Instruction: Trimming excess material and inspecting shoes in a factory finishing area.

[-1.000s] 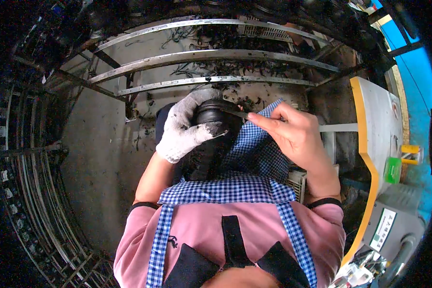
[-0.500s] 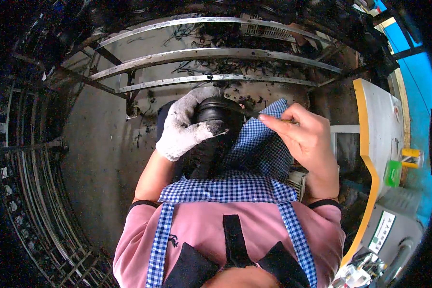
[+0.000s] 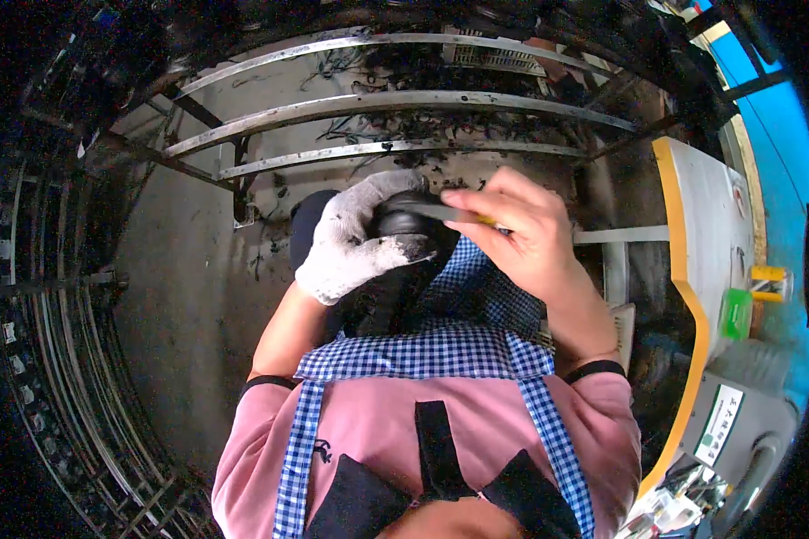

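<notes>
Right hand (image 3: 521,235) now leftward, grip closed on thin tool (image 3: 440,212) atop gloved left hand (image 3: 351,244)'s clasped black part (image 3: 403,225).

Person: pink short-sleeved shirt, black-edged cuffs; blue-and-white checked apron (image 3: 422,355), 2 shoulder straps; left hand (image 3: 351,247) in white knit glove; right hand (image 3: 521,234) bare.

The gloved left hand (image 3: 355,238) covers most of the black round part (image 3: 403,216); the right hand (image 3: 512,235) hides its other side.
</notes>
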The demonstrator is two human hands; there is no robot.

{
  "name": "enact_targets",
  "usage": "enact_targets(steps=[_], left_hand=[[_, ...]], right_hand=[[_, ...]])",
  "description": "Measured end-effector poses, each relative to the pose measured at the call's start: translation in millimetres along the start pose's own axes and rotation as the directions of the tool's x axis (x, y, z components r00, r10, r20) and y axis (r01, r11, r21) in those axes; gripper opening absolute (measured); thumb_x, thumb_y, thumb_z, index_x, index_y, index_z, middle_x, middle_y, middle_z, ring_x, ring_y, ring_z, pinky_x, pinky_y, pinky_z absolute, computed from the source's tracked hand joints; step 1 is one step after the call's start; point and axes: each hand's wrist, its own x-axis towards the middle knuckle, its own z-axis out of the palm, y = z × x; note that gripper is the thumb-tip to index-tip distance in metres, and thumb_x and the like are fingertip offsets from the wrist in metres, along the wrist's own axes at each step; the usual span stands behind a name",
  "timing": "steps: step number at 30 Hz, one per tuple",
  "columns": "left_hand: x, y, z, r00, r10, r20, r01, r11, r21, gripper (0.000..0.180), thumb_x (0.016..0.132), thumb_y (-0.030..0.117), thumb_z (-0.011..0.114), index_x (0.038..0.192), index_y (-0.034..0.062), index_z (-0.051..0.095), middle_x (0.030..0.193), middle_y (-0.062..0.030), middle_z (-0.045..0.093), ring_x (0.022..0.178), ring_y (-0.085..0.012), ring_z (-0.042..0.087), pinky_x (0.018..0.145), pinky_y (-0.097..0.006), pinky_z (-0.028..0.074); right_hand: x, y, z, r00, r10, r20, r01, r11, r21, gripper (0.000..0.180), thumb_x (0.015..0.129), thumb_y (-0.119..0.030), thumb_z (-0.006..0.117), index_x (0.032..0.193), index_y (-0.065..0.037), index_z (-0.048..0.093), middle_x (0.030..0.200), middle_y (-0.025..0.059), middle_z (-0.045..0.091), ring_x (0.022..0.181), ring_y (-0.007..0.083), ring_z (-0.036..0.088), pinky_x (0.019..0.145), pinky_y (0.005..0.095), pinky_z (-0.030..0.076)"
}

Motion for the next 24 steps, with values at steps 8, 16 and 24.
enact_targets(steps=[8, 16, 24], left_hand=[[4.5, 0.0, -5.9, 0.988, 0.146, 0.048, -0.153, 0.945, 0.288, 0.066, 0.065, 0.034, 0.076, 0.115, -0.0012, 0.051, 0.103, -0.0122, 0.060, 0.094, -0.0203, 0.057, 0.085, -0.032, 0.044], [2.2, 14.7, -24.1, 0.966, -0.056, -0.253, 0.004, 0.979, -0.203, 0.054, 0.068, 0.013, 0.070, 0.118, 0.0028, 0.050, 0.114, -0.0071, 0.053, 0.105, -0.0164, 0.050, 0.091, -0.031, 0.041], [20.2, -43.2, -67.4, 0.771, -0.363, -0.524, -0.282, 0.543, -0.791, 0.040, 0.086, 0.026, 0.058, 0.121, 0.0105, 0.048, 0.114, -0.0070, 0.054, 0.105, -0.0217, 0.051, 0.090, -0.035, 0.042]], right_hand=[[-9.4, -3.7, 19.6, 0.991, -0.123, 0.055, 0.122, 0.992, 0.019, 0.025, 0.065, 0.006, 0.065, 0.086, -0.003, 0.057, 0.077, 0.0083, 0.053, 0.060, 0.0215, 0.055, 0.049, 0.0300, 0.045], [-60.6, 39.9, 16.2, 0.943, 0.319, 0.100, -0.334, 0.912, 0.238, 0.030, 0.077, -0.014, 0.068, 0.103, -0.003, 0.056, 0.079, 0.0051, 0.061, 0.067, 0.0125, 0.058, 0.055, 0.0247, 0.044], [-95.2, 33.9, 39.9, 0.950, 0.308, 0.054, -0.311, 0.948, 0.063, 0.080, 0.056, -0.019, 0.083, 0.126, -0.007, 0.047, 0.089, 0.0101, 0.063, 0.074, 0.0194, 0.063, 0.067, 0.0291, 0.049]])
